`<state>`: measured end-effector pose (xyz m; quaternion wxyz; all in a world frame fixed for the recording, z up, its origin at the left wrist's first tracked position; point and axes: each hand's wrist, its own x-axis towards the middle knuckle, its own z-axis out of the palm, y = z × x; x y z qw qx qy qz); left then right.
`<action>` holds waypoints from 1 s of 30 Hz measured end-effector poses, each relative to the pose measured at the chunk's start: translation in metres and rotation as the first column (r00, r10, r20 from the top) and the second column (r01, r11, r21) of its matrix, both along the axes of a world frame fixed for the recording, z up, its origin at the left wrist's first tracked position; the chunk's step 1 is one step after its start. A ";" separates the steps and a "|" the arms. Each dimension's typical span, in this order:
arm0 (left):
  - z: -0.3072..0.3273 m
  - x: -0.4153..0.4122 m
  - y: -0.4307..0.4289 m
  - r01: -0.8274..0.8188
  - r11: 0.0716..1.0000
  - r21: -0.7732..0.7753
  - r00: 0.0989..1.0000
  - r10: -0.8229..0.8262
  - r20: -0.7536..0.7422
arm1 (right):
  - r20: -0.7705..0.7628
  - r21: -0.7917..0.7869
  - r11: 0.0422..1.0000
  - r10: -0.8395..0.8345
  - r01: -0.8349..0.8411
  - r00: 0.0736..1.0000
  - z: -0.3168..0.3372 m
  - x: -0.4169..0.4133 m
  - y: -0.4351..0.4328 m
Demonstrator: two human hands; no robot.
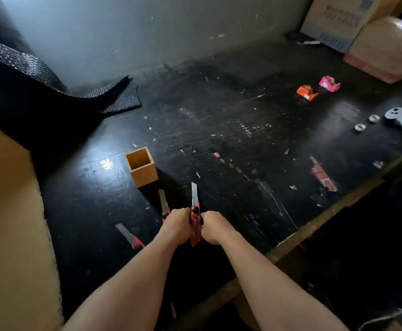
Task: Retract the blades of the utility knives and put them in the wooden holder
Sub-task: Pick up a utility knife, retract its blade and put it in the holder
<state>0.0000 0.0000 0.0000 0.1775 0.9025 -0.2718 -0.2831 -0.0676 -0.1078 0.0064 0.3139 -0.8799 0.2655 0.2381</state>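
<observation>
Take the wooden holder (141, 166) as your landmark: it stands upright and open-topped on the black table (255, 130), with nothing visible inside. Below and slightly left of it lies one utility knife (130, 236), blade out, untouched. Directly below the holder a second knife (164, 205) lies with its blade extended toward the holder's base, its handle partly hidden by your left hand (176, 226). That hand is curled closed around the left side of a third, red knife (195, 220), below and right of the holder; your right hand (213, 227) is closed on its other side. Its blade is still extended, pointing away from you.
</observation>
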 end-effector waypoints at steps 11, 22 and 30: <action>-0.022 -0.014 -0.013 -0.491 0.851 -0.189 0.863 0.445 -0.238 | 0.154 0.256 0.895 -0.411 0.365 0.899 -0.023 -0.017 0.005; -0.005 0.009 -0.018 -0.687 0.684 -0.245 0.687 0.501 -0.526 | 0.273 0.399 0.814 -0.544 0.421 0.793 0.004 -0.007 -0.010; 0.051 0.045 -0.010 -0.728 0.543 -0.419 0.652 0.357 -0.669 | 0.380 0.533 0.799 -0.520 0.279 0.765 0.052 0.032 -0.028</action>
